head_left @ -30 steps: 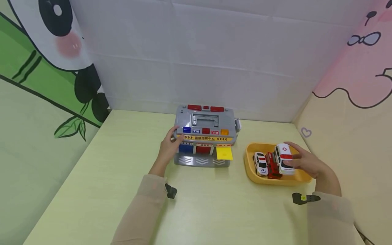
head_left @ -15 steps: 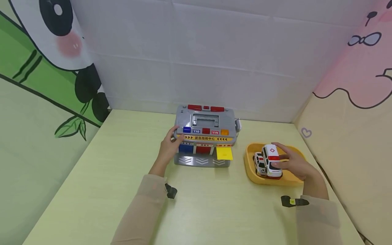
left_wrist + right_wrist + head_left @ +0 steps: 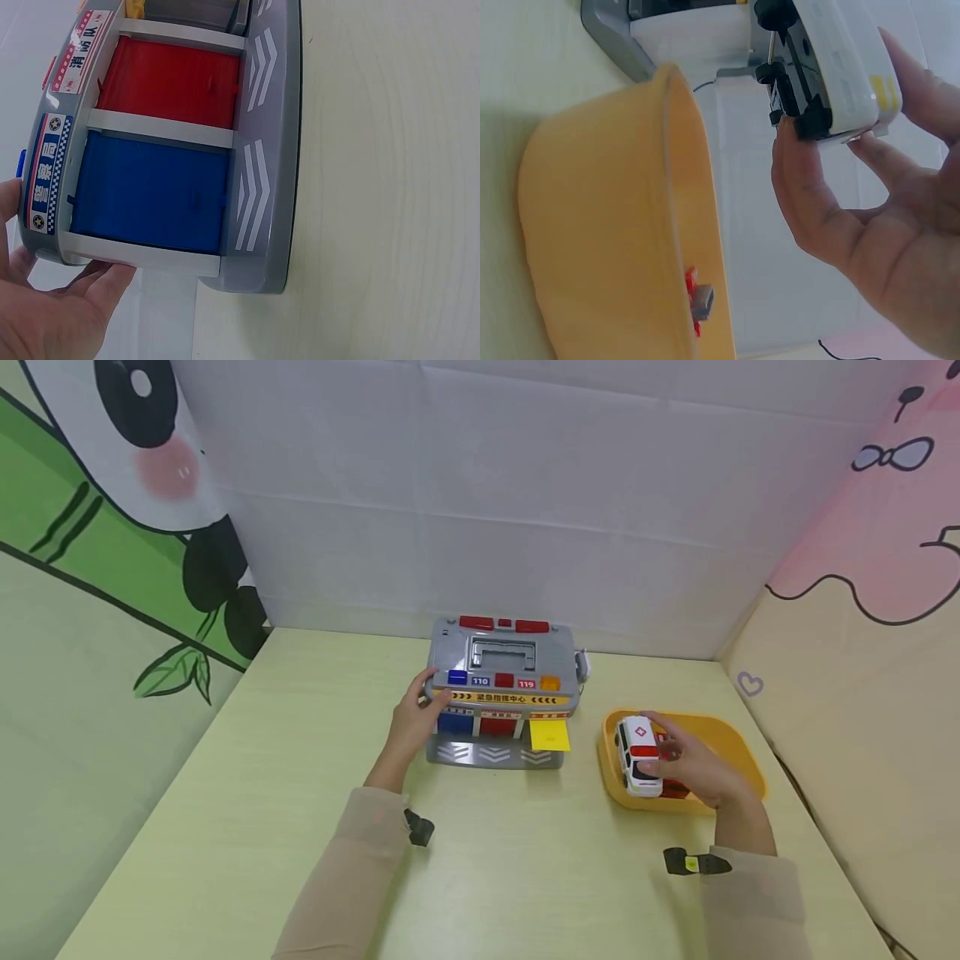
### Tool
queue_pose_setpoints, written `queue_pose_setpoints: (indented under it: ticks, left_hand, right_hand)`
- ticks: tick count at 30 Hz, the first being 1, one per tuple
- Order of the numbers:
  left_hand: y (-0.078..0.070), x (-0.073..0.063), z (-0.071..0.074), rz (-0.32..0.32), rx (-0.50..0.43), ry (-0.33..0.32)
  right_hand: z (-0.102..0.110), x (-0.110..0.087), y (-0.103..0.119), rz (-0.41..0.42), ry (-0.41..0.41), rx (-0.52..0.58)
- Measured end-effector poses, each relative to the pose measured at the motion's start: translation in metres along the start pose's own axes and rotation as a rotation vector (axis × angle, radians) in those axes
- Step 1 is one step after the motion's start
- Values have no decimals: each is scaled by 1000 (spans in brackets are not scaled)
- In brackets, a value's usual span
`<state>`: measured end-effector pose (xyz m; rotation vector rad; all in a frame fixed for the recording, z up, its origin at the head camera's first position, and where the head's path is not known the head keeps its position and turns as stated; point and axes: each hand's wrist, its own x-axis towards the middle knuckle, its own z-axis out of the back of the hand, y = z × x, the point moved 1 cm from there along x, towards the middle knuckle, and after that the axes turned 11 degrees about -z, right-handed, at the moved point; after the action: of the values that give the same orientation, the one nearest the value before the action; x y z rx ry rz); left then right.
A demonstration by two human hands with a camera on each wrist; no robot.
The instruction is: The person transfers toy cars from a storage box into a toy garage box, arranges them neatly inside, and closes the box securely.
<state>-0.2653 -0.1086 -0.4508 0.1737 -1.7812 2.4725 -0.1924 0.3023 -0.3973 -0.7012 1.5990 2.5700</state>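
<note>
My left hand (image 3: 411,727) grips the left end of a grey toy garage (image 3: 450,652) with a handle on its roof. In the left wrist view its blue door (image 3: 150,195) and red door (image 3: 172,82) are down, while in the head view a yellow flap (image 3: 550,735) juts out at the right bay. Over a yellow tray (image 3: 738,747), my right hand (image 3: 701,768) holds a white toy ambulance (image 3: 637,735) between thumb and fingers; the right wrist view shows its wheels raised above the rim. A red toy truck (image 3: 675,789) lies in the tray, partly covered by the hand.
The garage stands on a pale table (image 3: 300,793) close to the white back wall (image 3: 487,527). Painted side walls flank the table, a panda (image 3: 165,468) on the left and a pink figure (image 3: 885,535) on the right. Beside the garage's right end is a small white-grey part (image 3: 583,666).
My right hand has carried the ambulance leftward across the tray, so it now covers the white toy car there. My left hand has stayed on the garage.
</note>
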Motion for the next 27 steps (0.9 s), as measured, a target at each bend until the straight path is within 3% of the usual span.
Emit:
queue_pose_setpoints:
  ticks: [7, 11, 27]
  left_hand:
    - [-2, -1, 0, -7, 3, 1]
    - [-3, -1, 1, -14, 4, 1]
    - [-4, -1, 1, -21, -3, 1]
  right_hand:
    - [-16, 5, 4, -67, 27, 34]
    - [-24, 7, 5, -63, 48, 47]
    - [-51, 21, 8, -86, 17, -37]
